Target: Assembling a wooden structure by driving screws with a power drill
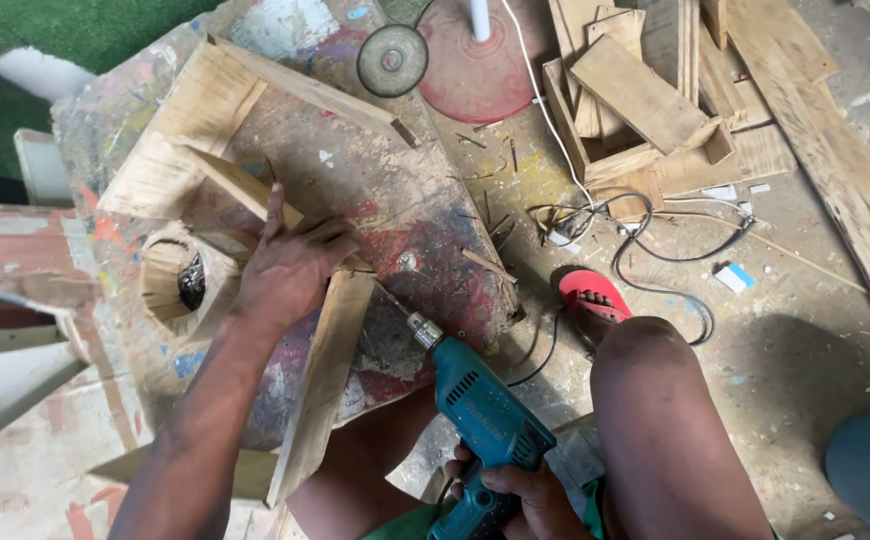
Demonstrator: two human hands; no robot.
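My left hand (290,265) presses flat on a joined frame of pale wooden boards (320,370) that lies on a paint-stained workbench (425,215). My right hand (515,495) grips the handle of a teal electric drill (480,410). The drill's chuck and bit (410,318) point up-left, with the tip at the edge of the board just right of my left hand. A second board of the frame (310,92) runs diagonally across the bench's far side.
A grinding disc (392,60) lies at the bench's far end by a red round base (475,70). Scrap planks (645,100) are piled on the floor at upper right, with tangled cables (645,250). My knee (655,400) and a red sandal (592,297) are at right.
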